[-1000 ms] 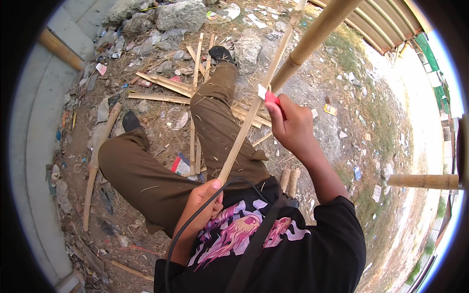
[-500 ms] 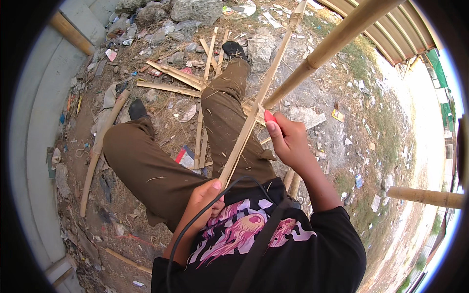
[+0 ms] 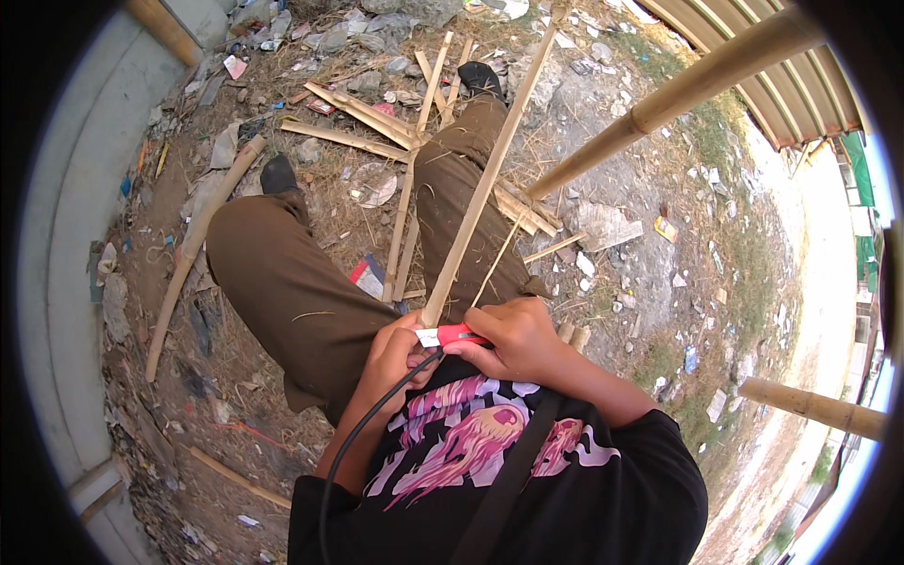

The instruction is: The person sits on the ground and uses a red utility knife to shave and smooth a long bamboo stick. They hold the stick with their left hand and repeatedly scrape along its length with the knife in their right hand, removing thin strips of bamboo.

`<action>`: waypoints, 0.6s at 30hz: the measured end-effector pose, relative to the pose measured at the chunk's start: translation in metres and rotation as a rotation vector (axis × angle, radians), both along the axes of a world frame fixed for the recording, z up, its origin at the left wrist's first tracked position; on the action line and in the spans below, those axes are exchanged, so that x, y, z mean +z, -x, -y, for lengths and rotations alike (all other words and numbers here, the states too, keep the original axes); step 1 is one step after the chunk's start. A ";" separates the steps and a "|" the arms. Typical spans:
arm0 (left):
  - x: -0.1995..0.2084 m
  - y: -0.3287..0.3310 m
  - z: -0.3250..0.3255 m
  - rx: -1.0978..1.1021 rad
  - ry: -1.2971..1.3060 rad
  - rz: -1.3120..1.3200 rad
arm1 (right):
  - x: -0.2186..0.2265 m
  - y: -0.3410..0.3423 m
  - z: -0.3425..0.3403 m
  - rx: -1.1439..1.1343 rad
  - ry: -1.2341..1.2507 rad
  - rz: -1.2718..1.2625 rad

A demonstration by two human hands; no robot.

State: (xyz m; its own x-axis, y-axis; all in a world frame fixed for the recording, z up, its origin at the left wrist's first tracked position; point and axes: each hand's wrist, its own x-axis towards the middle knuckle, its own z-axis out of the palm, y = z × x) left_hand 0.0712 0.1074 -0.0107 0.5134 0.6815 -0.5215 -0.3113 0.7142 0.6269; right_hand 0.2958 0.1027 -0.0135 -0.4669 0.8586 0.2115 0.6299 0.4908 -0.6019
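A seated person in brown trousers (image 3: 282,282) works above littered ground (image 3: 650,245) strewn with split bamboo pieces (image 3: 363,141). A long bamboo strip (image 3: 480,198) slants up from the lap, its lower end gripped by the closed left hand (image 3: 391,353). The right hand (image 3: 518,339) is closed around a red-handled knife (image 3: 450,335) at the strip's base.

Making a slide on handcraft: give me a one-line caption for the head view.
Left hand steadies a long split bamboo strip while right hand holds a red-handled cutter at its base.
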 end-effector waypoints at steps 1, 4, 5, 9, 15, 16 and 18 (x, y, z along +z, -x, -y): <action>-0.002 0.001 0.001 0.005 -0.001 -0.008 | 0.000 0.001 0.000 -0.011 -0.019 0.010; -0.005 0.003 -0.001 0.007 -0.001 -0.001 | -0.008 0.006 0.000 -0.047 -0.024 -0.018; -0.006 0.003 0.000 0.016 0.000 0.000 | -0.009 0.007 0.000 -0.050 -0.011 -0.027; -0.009 0.003 0.002 0.038 -0.007 -0.038 | -0.016 0.009 0.003 -0.082 0.006 -0.036; -0.005 -0.002 0.003 0.067 0.000 -0.095 | -0.025 0.013 0.007 -0.190 0.009 -0.099; -0.005 0.000 0.005 0.058 -0.006 -0.076 | -0.029 0.013 0.008 -0.218 0.000 -0.105; -0.001 0.004 0.017 0.016 0.020 -0.088 | -0.035 0.004 -0.008 -0.662 0.262 -0.395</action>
State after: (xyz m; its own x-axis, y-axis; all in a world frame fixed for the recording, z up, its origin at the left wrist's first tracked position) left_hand 0.0673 0.0909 -0.0115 0.4542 0.6779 -0.5780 -0.2667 0.7225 0.6378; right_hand 0.2922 0.1106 -0.0489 0.2222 0.9750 0.0080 0.4568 -0.0968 -0.8843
